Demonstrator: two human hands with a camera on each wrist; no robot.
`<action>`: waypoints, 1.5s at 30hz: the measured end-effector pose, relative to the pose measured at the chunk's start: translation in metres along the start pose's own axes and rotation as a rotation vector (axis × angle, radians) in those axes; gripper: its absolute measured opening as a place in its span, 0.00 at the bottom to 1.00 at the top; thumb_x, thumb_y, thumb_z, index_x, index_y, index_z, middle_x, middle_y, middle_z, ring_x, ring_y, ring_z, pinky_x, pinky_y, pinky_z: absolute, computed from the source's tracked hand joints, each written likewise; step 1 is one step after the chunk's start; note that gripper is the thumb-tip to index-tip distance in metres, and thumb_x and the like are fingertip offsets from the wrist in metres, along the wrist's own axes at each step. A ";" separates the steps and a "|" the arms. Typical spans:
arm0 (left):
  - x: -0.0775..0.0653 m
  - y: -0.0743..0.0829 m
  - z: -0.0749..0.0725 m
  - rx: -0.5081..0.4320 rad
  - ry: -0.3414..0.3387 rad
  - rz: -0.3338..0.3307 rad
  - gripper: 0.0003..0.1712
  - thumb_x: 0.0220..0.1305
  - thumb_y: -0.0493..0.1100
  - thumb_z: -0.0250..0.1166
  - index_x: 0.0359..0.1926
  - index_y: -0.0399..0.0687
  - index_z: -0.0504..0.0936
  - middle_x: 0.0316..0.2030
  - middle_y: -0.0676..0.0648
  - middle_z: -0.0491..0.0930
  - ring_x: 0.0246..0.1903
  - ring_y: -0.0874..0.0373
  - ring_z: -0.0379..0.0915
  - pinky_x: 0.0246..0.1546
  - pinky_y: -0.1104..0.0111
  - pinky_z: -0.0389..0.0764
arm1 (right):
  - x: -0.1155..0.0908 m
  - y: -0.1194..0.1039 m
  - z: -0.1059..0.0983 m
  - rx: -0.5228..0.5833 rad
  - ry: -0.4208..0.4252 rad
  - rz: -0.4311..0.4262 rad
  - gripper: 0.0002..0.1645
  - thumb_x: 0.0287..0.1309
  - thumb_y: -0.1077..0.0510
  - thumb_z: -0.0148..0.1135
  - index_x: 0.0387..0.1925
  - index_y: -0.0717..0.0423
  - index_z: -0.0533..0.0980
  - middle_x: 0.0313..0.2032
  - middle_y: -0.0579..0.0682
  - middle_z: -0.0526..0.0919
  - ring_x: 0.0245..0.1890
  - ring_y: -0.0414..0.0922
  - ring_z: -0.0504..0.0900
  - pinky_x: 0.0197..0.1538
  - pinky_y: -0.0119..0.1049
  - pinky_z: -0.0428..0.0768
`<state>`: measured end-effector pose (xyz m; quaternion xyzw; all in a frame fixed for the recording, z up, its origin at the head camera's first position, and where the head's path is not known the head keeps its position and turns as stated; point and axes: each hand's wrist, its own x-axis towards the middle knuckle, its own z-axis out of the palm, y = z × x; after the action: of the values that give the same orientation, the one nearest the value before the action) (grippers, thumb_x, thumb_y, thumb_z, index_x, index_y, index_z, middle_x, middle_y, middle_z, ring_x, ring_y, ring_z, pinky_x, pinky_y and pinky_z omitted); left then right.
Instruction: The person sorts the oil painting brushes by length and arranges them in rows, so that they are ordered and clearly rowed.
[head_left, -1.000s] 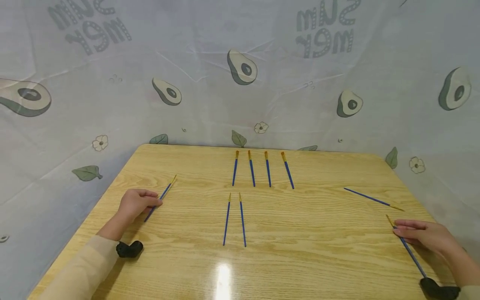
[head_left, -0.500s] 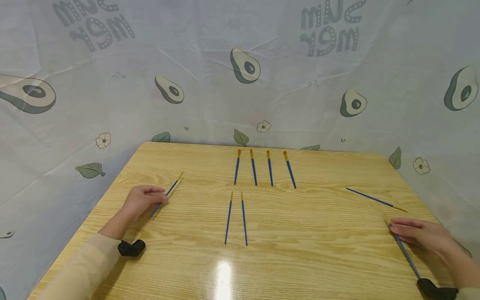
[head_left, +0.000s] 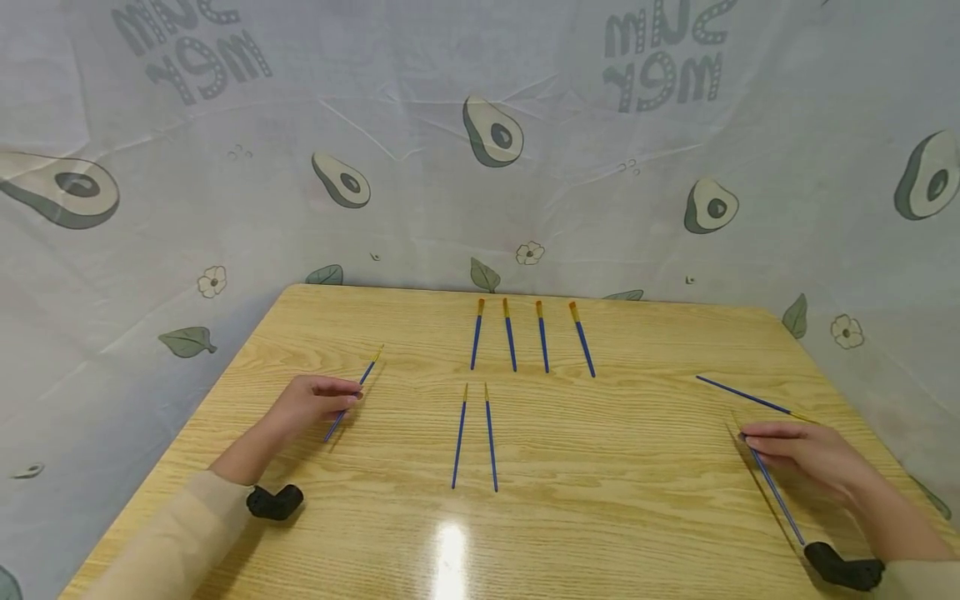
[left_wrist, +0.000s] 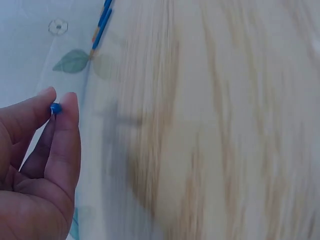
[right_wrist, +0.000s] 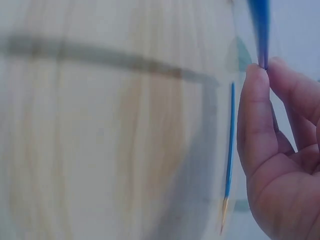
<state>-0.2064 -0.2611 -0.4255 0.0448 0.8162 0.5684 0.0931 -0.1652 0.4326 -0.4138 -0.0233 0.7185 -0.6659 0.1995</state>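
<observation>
On the left side of the table, my left hand pinches a thin blue paintbrush between thumb and fingertips, its yellow end pointing away to the upper right. The left wrist view shows the blue handle end-on at the fingertips. Over at the right, my right hand pinches another blue paintbrush near its tip, the handle slanting back toward the wrist. In the right wrist view that handle rises from thumb and finger. Just beyond the right hand lies a loose thin paintbrush.
Two thin paintbrushes lie side by side mid-table, a left one and a right one. Behind them, several wider paintbrushes form a row near the back edge of the wooden table. A patterned cloth hangs behind.
My left hand has moved rightward with its paintbrush. The right hand has carried its paintbrush leftward, toward the middle. The brushes lying on the table have stayed put.
</observation>
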 end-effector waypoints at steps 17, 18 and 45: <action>0.000 0.019 0.049 0.026 -0.069 0.093 0.16 0.62 0.37 0.68 0.49 0.30 0.83 0.42 0.39 0.83 0.38 0.49 0.82 0.38 0.63 0.84 | 0.045 -0.027 0.081 -0.182 -0.009 -0.038 0.29 0.64 0.65 0.61 0.60 0.81 0.66 0.53 0.53 0.80 0.46 0.35 0.81 0.50 0.35 0.80; 0.000 0.020 0.052 0.027 -0.077 0.089 0.16 0.62 0.36 0.68 0.49 0.30 0.83 0.42 0.39 0.83 0.38 0.50 0.82 0.38 0.63 0.84 | 0.048 -0.029 0.087 -0.182 -0.010 -0.036 0.30 0.63 0.65 0.62 0.60 0.81 0.65 0.54 0.56 0.79 0.46 0.35 0.81 0.50 0.36 0.80; -0.004 0.029 0.095 0.106 -0.141 0.102 0.09 0.55 0.30 0.71 0.39 0.31 0.85 0.33 0.45 0.83 0.31 0.58 0.79 0.33 0.68 0.83 | 0.108 -0.035 0.215 -0.113 -0.015 -0.045 0.24 0.59 0.70 0.63 0.56 0.76 0.73 0.49 0.62 0.78 0.42 0.46 0.83 0.48 0.41 0.82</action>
<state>-0.1842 -0.1638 -0.4299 0.1311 0.8332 0.5239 0.1187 -0.2047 0.1928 -0.4146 -0.0555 0.7526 -0.6286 0.1882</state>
